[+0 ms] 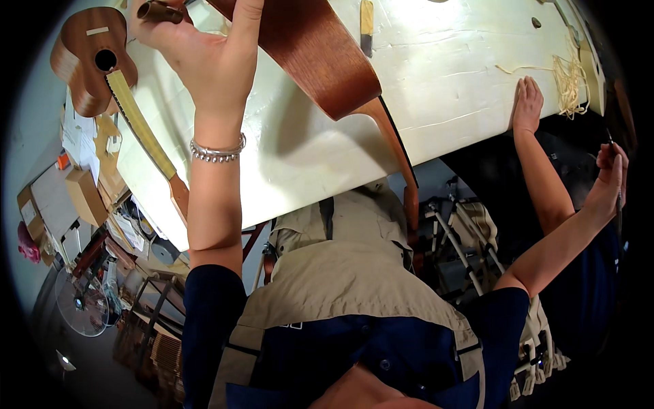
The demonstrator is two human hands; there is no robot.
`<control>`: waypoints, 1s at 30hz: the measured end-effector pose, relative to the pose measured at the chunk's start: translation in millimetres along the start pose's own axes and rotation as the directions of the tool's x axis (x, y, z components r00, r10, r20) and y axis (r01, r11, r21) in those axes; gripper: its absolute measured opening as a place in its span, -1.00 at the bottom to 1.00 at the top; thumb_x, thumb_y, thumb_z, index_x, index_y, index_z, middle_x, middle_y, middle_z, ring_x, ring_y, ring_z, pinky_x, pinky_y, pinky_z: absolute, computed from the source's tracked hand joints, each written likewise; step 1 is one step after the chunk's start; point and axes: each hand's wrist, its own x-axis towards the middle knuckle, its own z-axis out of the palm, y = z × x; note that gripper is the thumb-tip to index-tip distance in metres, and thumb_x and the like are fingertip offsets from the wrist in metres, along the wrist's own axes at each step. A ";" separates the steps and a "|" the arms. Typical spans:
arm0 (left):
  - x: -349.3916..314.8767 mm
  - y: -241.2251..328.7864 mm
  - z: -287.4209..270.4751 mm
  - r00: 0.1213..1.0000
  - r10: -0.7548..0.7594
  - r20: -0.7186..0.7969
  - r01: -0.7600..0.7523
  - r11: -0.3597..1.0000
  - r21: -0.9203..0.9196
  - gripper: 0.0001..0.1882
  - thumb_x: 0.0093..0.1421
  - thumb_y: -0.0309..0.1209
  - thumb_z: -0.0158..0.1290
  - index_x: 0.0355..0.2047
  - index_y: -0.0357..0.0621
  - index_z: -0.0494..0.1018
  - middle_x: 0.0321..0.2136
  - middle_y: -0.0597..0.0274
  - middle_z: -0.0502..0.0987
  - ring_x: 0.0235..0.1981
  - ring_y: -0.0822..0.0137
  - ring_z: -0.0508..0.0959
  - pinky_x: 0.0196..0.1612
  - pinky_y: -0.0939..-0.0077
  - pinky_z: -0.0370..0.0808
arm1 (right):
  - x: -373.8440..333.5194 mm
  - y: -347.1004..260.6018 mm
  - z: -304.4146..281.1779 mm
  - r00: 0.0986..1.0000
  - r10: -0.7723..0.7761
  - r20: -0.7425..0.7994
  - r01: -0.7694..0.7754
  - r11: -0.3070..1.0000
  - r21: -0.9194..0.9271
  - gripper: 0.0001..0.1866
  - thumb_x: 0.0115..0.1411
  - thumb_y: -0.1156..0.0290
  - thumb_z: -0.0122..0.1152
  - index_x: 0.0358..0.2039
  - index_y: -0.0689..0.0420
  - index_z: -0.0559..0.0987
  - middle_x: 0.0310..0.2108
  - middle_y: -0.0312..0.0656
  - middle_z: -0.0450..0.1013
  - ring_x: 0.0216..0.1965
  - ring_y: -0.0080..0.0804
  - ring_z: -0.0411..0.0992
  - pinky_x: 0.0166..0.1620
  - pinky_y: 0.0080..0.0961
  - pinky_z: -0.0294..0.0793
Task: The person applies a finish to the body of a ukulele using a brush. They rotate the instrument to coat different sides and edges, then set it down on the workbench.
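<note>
My left hand is raised over the table at the top edge, its fingers curled round a short dark brown cylindrical piece. The thumb points up beside a reddish-brown ukulele body; whether they touch I cannot tell. The ukulele's top end is cut off by the frame. Its neck reaches past the table's near edge toward my apron. Far to the right, my right hand is closed round a thin dark stick-like tool, whose exact kind is unclear in the dim light.
Another ukulele lies at the left, a taped neck beside it. A flat blade with a wooden handle rests on the pale table. Another person's hand lies near a string bundle. A fan stands lower left.
</note>
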 end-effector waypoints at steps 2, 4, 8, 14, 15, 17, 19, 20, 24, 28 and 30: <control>-3.4 0.2 9.3 1.000 -0.015 -0.022 0.015 1.000 -0.020 -0.41 -0.03 -0.42 0.24 -0.22 -0.20 0.00 0.10 -0.15 0.01 0.20 0.13 0.06 0.21 0.22 0.12 | 1.9 3.5 10.4 0.999 0.001 0.040 -0.006 0.990 0.138 -0.69 0.24 0.40 -0.11 -0.13 0.36 0.43 -0.28 -0.02 0.46 -0.28 -0.40 0.42 -0.18 -0.58 0.37; -3.8 -4.7 33.0 0.967 -0.010 -0.253 0.016 1.000 0.019 -0.60 0.10 -0.44 0.10 -0.21 -0.23 0.09 0.02 -0.01 0.18 -0.02 0.32 0.20 0.08 0.45 0.17 | -13.7 -6.0 63.5 0.986 -0.063 0.153 0.019 0.962 0.274 -0.69 0.20 0.45 -0.10 -0.12 0.39 0.41 -0.29 0.02 0.45 -0.28 -0.35 0.42 -0.19 -0.55 0.37; -5.8 -19.6 21.1 0.996 0.015 -0.086 -0.018 0.999 -0.030 -0.50 0.14 -0.44 0.05 -0.03 -0.31 0.04 0.14 0.04 0.09 -0.09 0.40 0.20 0.08 0.55 0.11 | -65.1 -39.5 192.1 0.855 -0.162 0.493 -0.018 0.940 0.340 -0.75 0.10 0.56 0.00 -0.20 0.39 0.44 -0.26 0.02 0.45 -0.19 -0.30 0.46 -0.12 -0.50 0.45; -8.1 -23.8 23.4 0.994 -0.087 -0.069 0.077 0.988 -0.133 -0.56 0.14 -0.42 0.06 -0.11 -0.27 0.07 0.12 0.04 0.13 -0.19 0.44 0.21 0.01 0.64 0.14 | -80.4 -64.6 265.2 0.788 -0.180 0.588 -0.204 0.826 0.526 -0.77 0.06 0.64 0.11 -0.21 0.35 0.45 -0.32 -0.06 0.49 -0.22 -0.41 0.47 -0.13 -0.57 0.43; -8.4 -25.0 24.5 0.993 -0.081 -0.083 0.068 0.986 -0.151 -0.59 0.14 -0.42 0.05 -0.15 -0.25 0.08 0.12 0.03 0.13 -0.19 0.44 0.21 0.01 0.64 0.14 | -79.5 -64.9 269.7 0.782 -0.192 0.593 -0.204 0.820 0.535 -0.77 0.07 0.63 0.11 -0.22 0.35 0.45 -0.31 -0.07 0.49 -0.22 -0.42 0.47 -0.13 -0.57 0.43; -8.2 -27.3 28.3 0.990 -0.032 -0.140 0.008 0.986 -0.169 -0.64 0.14 -0.41 0.05 -0.22 -0.21 0.08 0.11 0.01 0.14 -0.19 0.45 0.21 0.02 0.63 0.12 | -75.7 -64.2 275.7 0.770 -0.212 0.602 -0.197 0.819 0.540 -0.78 0.08 0.61 0.12 -0.22 0.34 0.46 -0.32 -0.09 0.49 -0.23 -0.44 0.47 -0.14 -0.58 0.42; -8.3 -35.3 28.9 0.984 0.065 -0.167 -0.084 0.991 -0.107 -0.66 0.14 -0.41 0.05 -0.26 -0.18 0.09 0.11 -0.02 0.15 -0.18 0.43 0.21 0.06 0.58 0.09 | -73.4 -61.3 280.6 0.764 -0.224 0.605 -0.184 0.823 0.537 -0.79 0.08 0.59 0.13 -0.23 0.33 0.47 -0.32 -0.11 0.49 -0.25 -0.46 0.47 -0.15 -0.58 0.42; -7.8 -42.5 24.7 0.981 0.118 -0.152 -0.126 0.991 -0.044 -0.67 0.14 -0.41 0.05 -0.27 -0.17 0.09 0.11 -0.04 0.15 -0.17 0.42 0.21 0.08 0.55 0.07 | -72.1 -61.2 281.1 0.773 -0.205 0.601 -0.162 0.851 0.499 -0.80 0.08 0.56 0.15 -0.24 0.31 0.49 -0.33 -0.15 0.50 -0.27 -0.50 0.46 -0.16 -0.61 0.41; -9.4 -43.3 22.6 0.983 0.122 -0.137 -0.123 0.992 0.006 -0.68 0.15 -0.41 0.04 -0.29 -0.13 0.08 0.10 -0.10 0.16 -0.06 0.35 0.21 0.17 0.42 -0.03 | -68.4 -66.6 284.4 0.757 -0.133 0.640 -0.219 0.871 0.440 -0.80 0.08 0.54 0.16 -0.25 0.29 0.50 -0.34 -0.18 0.50 -0.28 -0.54 0.45 -0.17 -0.64 0.40; -7.4 -45.0 23.7 0.978 0.143 -0.149 -0.151 0.988 -0.038 -0.68 0.14 -0.41 0.04 -0.32 -0.12 0.07 0.10 -0.13 0.16 0.04 0.29 0.18 0.21 0.36 -0.08 | -64.2 -65.8 288.1 0.735 -0.156 0.660 -0.212 0.871 0.442 -0.82 0.09 0.54 0.15 -0.26 0.28 0.50 -0.35 -0.19 0.50 -0.28 -0.56 0.45 -0.17 -0.65 0.40; -5.8 -50.5 20.7 0.974 0.188 -0.127 -0.191 0.982 -0.013 -0.68 0.14 -0.40 0.04 -0.33 -0.11 0.07 0.10 -0.13 0.16 0.07 0.27 0.16 0.22 0.34 -0.08 | -63.1 -65.3 289.5 0.728 -0.167 0.665 -0.217 0.864 0.454 -0.84 0.10 0.54 0.14 -0.28 0.28 0.50 -0.35 -0.20 0.50 -0.28 -0.56 0.45 -0.17 -0.65 0.41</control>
